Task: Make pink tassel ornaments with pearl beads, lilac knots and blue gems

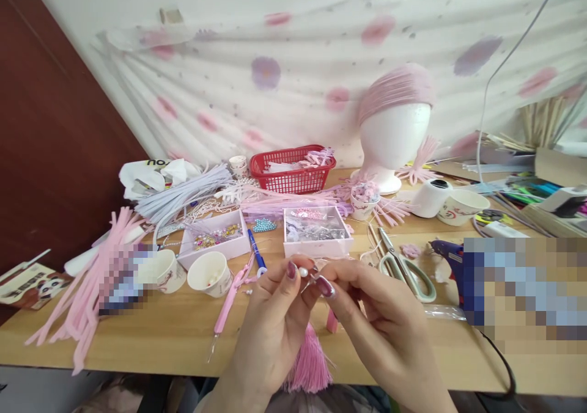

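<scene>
Bare tabletop (172, 343) runs leftward along its front edge. Above the pink tassel (309, 364), your left hand (273, 327) pinches a white bead (303, 272); your right hand (383, 318) is pinched, contents unclear.

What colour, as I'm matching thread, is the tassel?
The tassel is pink, clearest in the head view.

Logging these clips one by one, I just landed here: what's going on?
Over a wooden table, a person's left hand appears to pinch a small white bead. The right hand meets it there, though what its fingers grip is too small to tell. A pink tassel shows below, between the wrists. Scissors lie on the table beyond the right hand.
</scene>
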The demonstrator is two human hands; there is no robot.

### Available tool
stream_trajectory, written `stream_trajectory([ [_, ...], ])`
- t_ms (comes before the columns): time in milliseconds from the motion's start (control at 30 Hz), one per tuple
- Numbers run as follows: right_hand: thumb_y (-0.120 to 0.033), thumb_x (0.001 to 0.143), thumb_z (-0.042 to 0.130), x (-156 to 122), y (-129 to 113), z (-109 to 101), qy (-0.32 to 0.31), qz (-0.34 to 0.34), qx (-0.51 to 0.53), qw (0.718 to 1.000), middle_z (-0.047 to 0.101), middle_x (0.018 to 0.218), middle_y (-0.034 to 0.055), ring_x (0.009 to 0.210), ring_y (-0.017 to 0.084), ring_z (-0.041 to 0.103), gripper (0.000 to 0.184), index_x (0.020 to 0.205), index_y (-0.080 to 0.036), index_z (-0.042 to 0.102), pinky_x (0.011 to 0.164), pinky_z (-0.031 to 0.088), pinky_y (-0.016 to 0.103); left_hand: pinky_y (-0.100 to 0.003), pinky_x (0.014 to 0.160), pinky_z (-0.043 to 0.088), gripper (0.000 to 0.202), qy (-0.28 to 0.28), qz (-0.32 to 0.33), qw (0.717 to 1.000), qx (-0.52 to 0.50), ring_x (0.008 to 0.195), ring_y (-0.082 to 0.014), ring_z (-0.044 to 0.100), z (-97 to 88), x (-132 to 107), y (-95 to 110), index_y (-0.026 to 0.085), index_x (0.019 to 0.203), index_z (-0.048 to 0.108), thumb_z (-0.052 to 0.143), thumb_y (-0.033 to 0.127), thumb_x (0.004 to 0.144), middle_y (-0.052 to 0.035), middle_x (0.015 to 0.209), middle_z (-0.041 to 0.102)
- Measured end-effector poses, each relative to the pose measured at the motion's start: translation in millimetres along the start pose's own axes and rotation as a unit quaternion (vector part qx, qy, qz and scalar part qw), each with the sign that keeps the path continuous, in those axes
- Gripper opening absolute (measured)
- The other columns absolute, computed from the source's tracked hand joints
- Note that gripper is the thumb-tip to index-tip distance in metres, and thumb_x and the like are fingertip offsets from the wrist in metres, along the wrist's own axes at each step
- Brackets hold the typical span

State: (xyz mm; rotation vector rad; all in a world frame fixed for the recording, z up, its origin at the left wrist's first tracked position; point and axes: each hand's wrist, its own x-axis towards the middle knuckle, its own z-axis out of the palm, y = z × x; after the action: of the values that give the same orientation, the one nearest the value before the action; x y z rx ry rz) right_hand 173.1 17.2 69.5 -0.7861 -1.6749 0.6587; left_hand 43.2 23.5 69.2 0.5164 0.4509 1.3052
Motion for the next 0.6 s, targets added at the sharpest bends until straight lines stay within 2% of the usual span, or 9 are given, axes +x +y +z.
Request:
stream_trajectory([
  [167,-0.016,0.097,0.057,-3.8,0.3,0.1,-0.001,-0.002,0.022,1.0,0.067,0.083,0.0006,0.062,0.012,0.06,0.014,0.101,-0.027,0.067,0.051,0.045,0.023,-0.013,0.068,0.057,0.016,0.01,0.034,0.999,0.042,0.07,-0.0092,0.067,3.3,-0.9,0.8,0.02,0.071,0.081,0.091,0.031,0.066,0.0004,0.071,0.069],
  [367,-0.017,0.097,0.058,-4.4,1.4,0.2,0.007,0.0,0.025,1.0,0.064,0.078,-0.0018,0.059,0.011,0.057,0.013,0.098,-0.028,0.066,0.054,0.046,0.023,-0.018,0.052,0.054,0.015,-0.007,0.024,0.999,0.042,0.066,-0.0127,0.065,1.2,-1.8,-2.6,0.021,0.075,0.082,0.088,0.034,0.07,-0.0013,0.073,0.067],
  [600,-0.017,0.096,0.059,-2.8,2.5,-0.1,-0.004,0.011,0.042,0.999,0.064,0.079,-0.0018,0.06,0.011,0.056,0.013,0.097,-0.028,0.066,0.054,0.045,0.023,-0.016,0.068,0.057,0.015,-0.004,0.032,0.999,0.042,0.072,-0.0106,0.067,-3.6,-0.7,-3.9,0.02,0.076,0.081,0.087,0.034,0.073,-0.0012,0.079,0.07],
])
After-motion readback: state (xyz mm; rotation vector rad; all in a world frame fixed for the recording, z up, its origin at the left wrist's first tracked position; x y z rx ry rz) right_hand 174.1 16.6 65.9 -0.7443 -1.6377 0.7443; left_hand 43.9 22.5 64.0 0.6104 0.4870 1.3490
